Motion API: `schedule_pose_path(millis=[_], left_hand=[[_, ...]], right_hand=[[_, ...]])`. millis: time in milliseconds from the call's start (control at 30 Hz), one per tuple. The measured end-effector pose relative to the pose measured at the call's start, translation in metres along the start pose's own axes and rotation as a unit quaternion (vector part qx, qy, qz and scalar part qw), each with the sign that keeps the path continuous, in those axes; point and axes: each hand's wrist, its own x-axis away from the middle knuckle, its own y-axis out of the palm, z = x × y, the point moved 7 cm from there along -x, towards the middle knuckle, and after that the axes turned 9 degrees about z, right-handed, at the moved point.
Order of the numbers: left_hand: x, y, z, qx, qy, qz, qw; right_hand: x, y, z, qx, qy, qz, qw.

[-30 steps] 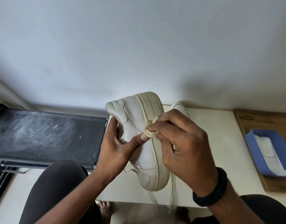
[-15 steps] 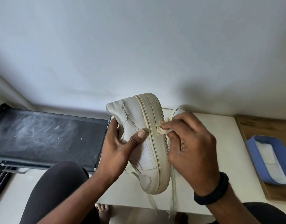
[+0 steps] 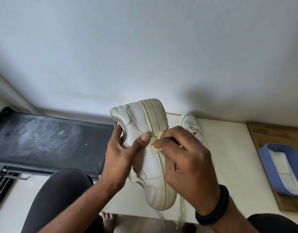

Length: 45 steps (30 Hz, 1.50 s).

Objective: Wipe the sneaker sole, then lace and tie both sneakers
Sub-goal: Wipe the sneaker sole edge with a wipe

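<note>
A white sneaker (image 3: 141, 125) is held on its side above the table, heel away from me, its yellowed sole edge facing right. My left hand (image 3: 123, 153) grips its upper from the left, thumb pressed near the sole seam. My right hand (image 3: 185, 165) pinches a small crumpled wipe (image 3: 155, 145) against the sole's side at mid-length. Loose laces (image 3: 180, 212) dangle from the toe end over the table's front edge. A second white sneaker (image 3: 192, 126) stands on the table behind my right hand, mostly hidden.
The white table (image 3: 229, 162) runs to a wall at the back. A blue tray (image 3: 269, 157) with white wipes rests on a wooden board (image 3: 271, 133) at the right. A dusty black panel (image 3: 49, 142) lies to the left. My knees and a bare foot show below.
My right hand slid the wipe along the sole edge, first toward the heel, then back down toward mid-length. The sneaker stays in my left hand, barely shifted.
</note>
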Motion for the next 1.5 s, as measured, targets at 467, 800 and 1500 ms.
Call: schedule_pose_path(millis=[467, 800, 1500], left_hand=[[0.001, 0.013, -0.024, 0.094, -0.176, -0.092, 0.975], [0.005, 0.01, -0.033, 0.077, -0.21, -0.026, 0.974], [0.001, 0.002, -0.021, 0.052, -0.167, 0.009, 0.984]], right_hand=[[0.004, 0.001, 0.005, 0.016, 0.042, 0.043, 0.998], [0.007, 0.015, 0.011, 0.037, 0.095, -0.034, 0.994], [0.006, 0.009, 0.017, 0.024, 0.04, -0.018, 0.999]])
